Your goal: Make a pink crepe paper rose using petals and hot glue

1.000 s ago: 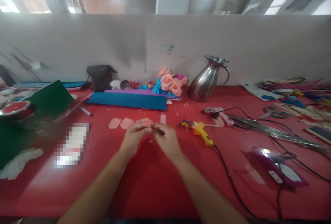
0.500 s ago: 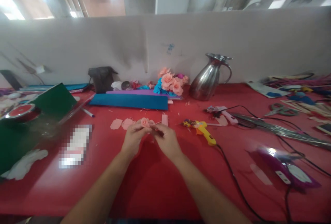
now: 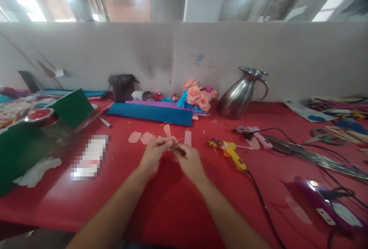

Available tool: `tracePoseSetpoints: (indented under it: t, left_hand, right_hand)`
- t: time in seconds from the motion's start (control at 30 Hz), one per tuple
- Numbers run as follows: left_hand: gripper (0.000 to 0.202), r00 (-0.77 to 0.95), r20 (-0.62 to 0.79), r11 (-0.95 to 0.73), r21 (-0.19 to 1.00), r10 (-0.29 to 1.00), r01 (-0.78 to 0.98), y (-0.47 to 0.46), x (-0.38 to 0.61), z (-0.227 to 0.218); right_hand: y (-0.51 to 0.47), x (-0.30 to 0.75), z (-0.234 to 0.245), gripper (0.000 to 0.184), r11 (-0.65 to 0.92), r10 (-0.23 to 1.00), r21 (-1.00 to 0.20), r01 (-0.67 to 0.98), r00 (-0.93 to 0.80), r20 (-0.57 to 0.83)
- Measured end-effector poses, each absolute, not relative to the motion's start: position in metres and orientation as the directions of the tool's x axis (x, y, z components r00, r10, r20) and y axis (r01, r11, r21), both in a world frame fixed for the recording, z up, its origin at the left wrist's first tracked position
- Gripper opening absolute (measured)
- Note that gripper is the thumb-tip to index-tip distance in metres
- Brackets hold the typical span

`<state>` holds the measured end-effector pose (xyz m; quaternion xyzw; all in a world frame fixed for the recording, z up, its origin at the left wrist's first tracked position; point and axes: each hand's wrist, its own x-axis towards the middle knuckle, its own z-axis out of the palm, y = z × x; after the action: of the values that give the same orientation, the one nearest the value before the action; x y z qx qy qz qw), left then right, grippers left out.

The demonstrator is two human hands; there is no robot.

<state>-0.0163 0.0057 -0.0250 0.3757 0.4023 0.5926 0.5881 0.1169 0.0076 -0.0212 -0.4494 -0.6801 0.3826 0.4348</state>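
Note:
A small pink paper flower bud (image 3: 167,131) points away from me above the red table, its lower end between my fingertips. My left hand (image 3: 155,152) pinches that lower end with thumb and forefinger. Close against it, my right hand (image 3: 188,158) has its fingers closed at the same spot; the exact grip is partly hidden. Just beyond the hands lie cut pink paper petals (image 3: 134,137) and a pink paper strip (image 3: 188,138). To the right of my right hand a yellow glue gun (image 3: 230,152) rests on its side.
A steel jug (image 3: 238,94) and finished pink paper flowers (image 3: 198,96) stand at the back. Blue paper (image 3: 149,113) lies before them. Scissors (image 3: 327,137), a pink glue gun (image 3: 260,137) and trailing cords are on the right. A green board (image 3: 71,107) and tape roll (image 3: 41,115) sit left.
The bud has tipped from facing me to pointing away, with its side now showing. Both hands have stayed together at its base. The whole view has shifted slightly.

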Motion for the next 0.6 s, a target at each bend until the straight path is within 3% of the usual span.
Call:
tracePoseSetpoints:
  t: [0.13, 0.23, 0.37, 0.6]
  left_hand:
    - [0.013, -0.02, -0.031, 0.021, 0.928, 0.999, -0.373, 0.004, -0.016, -0.02]
    - [0.016, -0.05, -0.028, 0.007, 0.924, 0.998, -0.382, 0.002, -0.016, -0.016]
    - [0.015, -0.064, -0.042, 0.02, 0.951, 0.997, -0.308, 0.0, -0.012, -0.017]
    - [0.013, 0.049, -0.036, 0.045, 0.98, 0.998, -0.194, -0.005, -0.005, -0.018]
  right_hand:
    - [0.007, 0.117, -0.022, 0.021, 0.27, 0.951, -0.921, 0.282, -0.229, 0.209]
    - [0.006, 0.118, -0.018, 0.018, 0.291, 0.955, -0.916, 0.277, -0.134, 0.263]
    - [0.004, 0.117, -0.012, 0.028, 0.29, 0.957, -0.921, 0.26, -0.055, 0.286]
    - [0.005, 0.117, -0.012, 0.024, 0.255, 0.967, -0.944, 0.209, -0.036, 0.253]
